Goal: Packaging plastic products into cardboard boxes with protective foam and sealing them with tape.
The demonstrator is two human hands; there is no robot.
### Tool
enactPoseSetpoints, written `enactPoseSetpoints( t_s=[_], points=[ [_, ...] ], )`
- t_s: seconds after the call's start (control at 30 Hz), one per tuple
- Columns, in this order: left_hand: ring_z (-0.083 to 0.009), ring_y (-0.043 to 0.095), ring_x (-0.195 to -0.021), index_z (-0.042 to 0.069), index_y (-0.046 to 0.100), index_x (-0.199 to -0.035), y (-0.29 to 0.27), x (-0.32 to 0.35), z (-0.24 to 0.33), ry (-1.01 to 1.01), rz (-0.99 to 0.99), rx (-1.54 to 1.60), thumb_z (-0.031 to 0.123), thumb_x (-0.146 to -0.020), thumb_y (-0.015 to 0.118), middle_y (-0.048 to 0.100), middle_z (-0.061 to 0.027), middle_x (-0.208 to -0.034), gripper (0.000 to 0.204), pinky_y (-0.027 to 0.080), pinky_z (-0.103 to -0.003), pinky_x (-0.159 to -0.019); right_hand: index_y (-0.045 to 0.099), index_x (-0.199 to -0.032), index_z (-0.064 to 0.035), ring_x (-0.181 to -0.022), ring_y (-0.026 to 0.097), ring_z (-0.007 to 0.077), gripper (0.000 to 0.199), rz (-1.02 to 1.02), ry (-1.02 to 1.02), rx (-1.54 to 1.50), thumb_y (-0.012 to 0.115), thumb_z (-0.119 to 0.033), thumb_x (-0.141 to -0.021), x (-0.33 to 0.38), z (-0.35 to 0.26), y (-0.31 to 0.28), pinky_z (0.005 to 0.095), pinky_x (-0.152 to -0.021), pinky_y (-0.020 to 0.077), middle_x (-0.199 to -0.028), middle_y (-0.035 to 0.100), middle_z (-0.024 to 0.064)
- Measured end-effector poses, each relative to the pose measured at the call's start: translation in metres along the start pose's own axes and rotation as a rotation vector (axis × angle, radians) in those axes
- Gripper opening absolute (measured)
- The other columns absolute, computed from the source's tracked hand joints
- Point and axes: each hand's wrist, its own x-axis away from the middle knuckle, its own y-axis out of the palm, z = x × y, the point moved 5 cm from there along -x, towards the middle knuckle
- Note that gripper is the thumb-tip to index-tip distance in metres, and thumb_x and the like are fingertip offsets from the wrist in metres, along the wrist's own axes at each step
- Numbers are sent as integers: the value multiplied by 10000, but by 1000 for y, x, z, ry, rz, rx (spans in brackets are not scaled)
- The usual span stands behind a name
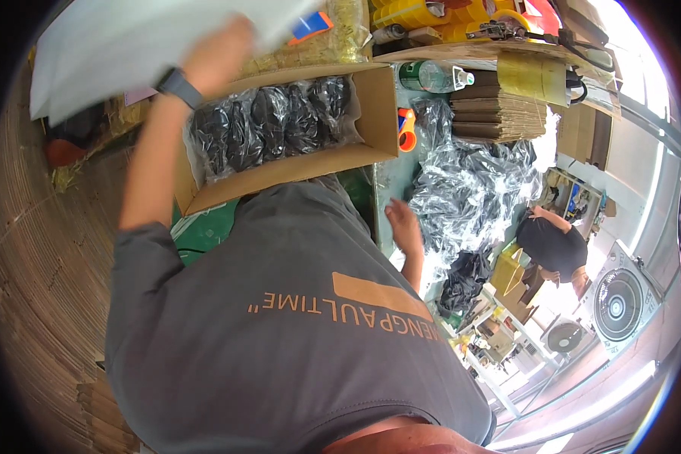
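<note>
My left hand [221, 54], blurred and with a dark watch on the wrist, is raised at the top and grips the edge of a large white sheet [121, 45]. Below it lies an open cardboard box [374, 113] filled with black items in clear bags [280, 121]. My right hand [403, 224] hangs lower, fingers apart and holding nothing, at the edge of a heap of clear plastic bags [469, 181] with black items on the green table [204, 234]. My grey shirt fills the lower middle of the view.
An orange tape dispenser [406, 129], a green bottle [430, 76], a stack of flat cardboard [499, 113] and a tape roll [533, 76] lie beyond the box. Corrugated cardboard [30, 265] lines the left. A person in a black shirt [556, 246] works at right, near fans [617, 303].
</note>
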Motion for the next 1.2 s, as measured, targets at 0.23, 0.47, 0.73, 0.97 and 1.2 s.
enactPoseSetpoints(
  t_s=[0.23, 0.47, 0.73, 0.97, 1.2],
  points=[
    [-484, 702, -956, -50, 687, -1108, 235, 90, 154, 53, -453, 232, 155, -965, 613, 626, -284, -1263, 260, 570, -563, -836, 442, -1611, -5, -1068, 724, 189, 564, -553, -496, -452, 626, -82, -1083, 16, -316, -36, 335, -933, 566, -1196, 747, 142],
    [-461, 734, -833, 27, 534, -1451, 132, 119, 131, -306, -244, 224, 441, -1005, 683, 758, -206, -923, 627, 570, -567, -718, 35, -1695, 49, -1028, 737, 495, 1089, -223, -296, 684, 708, -397, -964, -188, -221, 101, 570, -916, 587, -1125, 771, 285],
    [-417, 740, -1109, 90, -213, -1703, 183, 208, -45, -1006, -506, 5, 492, -894, 833, 717, -302, -1283, 1382, 612, -506, -927, -247, -1669, -19, -804, 763, 417, 1274, -419, -122, 667, 724, -421, -950, -308, -79, 188, 503, -852, 609, -1023, 769, 300],
    [-434, 586, -1396, 237, -278, -1693, 249, 208, -110, -1143, -537, -138, 477, -790, 946, 487, -297, -1604, 1540, 526, -564, -1105, 42, -1708, -133, -812, 769, 337, 1081, -283, 47, 437, 771, -348, -939, -382, -48, 209, 469, -718, 642, -1125, 749, 235],
    [-388, 538, -1474, 122, -212, -1707, 266, 195, -110, -1120, -657, -127, 482, -855, 849, 449, -220, -1681, 1408, 439, -545, -1214, 546, -1537, -62, -1047, 750, 259, 683, -620, 163, 145, 738, -419, -987, -356, -85, 150, 423, -901, 616, -1162, 737, 160]
  ],
)
